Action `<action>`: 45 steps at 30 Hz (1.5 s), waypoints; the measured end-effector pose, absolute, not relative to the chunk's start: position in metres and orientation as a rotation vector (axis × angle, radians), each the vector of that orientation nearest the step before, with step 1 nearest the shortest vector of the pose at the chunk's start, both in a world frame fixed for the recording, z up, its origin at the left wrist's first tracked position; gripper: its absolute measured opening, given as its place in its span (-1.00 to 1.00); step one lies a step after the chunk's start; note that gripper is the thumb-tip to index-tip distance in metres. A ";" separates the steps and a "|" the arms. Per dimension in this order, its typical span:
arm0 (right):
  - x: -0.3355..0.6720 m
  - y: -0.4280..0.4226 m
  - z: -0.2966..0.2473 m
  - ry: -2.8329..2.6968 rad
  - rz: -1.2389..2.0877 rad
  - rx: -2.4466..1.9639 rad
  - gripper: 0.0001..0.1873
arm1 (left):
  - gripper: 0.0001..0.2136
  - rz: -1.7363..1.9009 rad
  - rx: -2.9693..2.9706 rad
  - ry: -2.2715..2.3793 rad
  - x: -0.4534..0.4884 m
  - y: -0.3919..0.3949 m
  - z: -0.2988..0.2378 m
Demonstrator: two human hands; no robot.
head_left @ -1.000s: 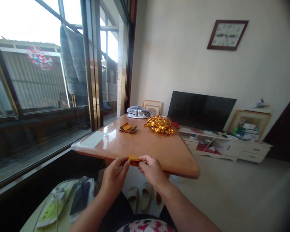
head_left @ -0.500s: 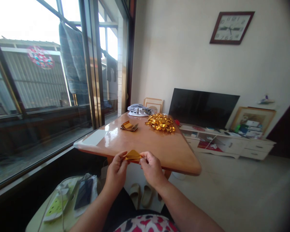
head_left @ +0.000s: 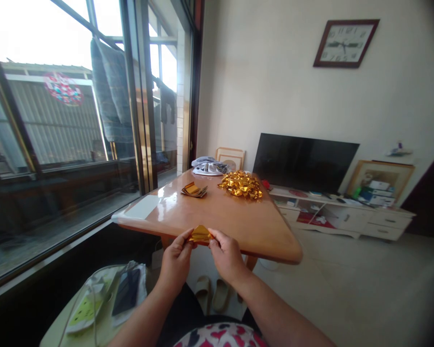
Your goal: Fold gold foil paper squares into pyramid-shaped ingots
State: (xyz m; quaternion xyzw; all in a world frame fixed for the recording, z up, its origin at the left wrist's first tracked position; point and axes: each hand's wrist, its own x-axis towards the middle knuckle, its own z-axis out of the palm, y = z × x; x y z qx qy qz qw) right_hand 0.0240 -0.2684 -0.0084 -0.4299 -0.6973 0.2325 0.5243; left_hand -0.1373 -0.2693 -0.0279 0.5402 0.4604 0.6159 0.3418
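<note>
A small piece of gold foil paper, folded to a rough triangle, is pinched between my left hand and my right hand. Both hands hold it by its edges, just in front of the near edge of the orange wooden table. Farther along the tabletop lie a flat stack of folded foil paper and a heaped pile of crumpled-looking gold foil pieces. Neither hand touches them.
A folded cloth sits at the table's far end, and a white pad lies at its window edge. Below my left arm, a phone rests on a side surface. Slippers stand on the floor beneath my hands.
The foil between my hands has gone from a narrow strip to a compact triangle. My hands have drawn slightly upward, and the view has turned a little.
</note>
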 end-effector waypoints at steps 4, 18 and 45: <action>0.025 -0.267 -0.008 -1.671 0.521 -1.037 -0.58 | -0.55 1.601 1.426 1.197 -0.138 -0.266 -0.029; 0.029 -0.264 -0.008 -1.699 0.468 -1.062 -0.58 | -0.52 1.569 1.431 1.143 -0.136 -0.264 -0.029; 0.030 -0.265 -0.010 -1.704 0.474 -1.097 -0.59 | -0.57 1.515 1.488 1.181 -0.133 -0.261 -0.036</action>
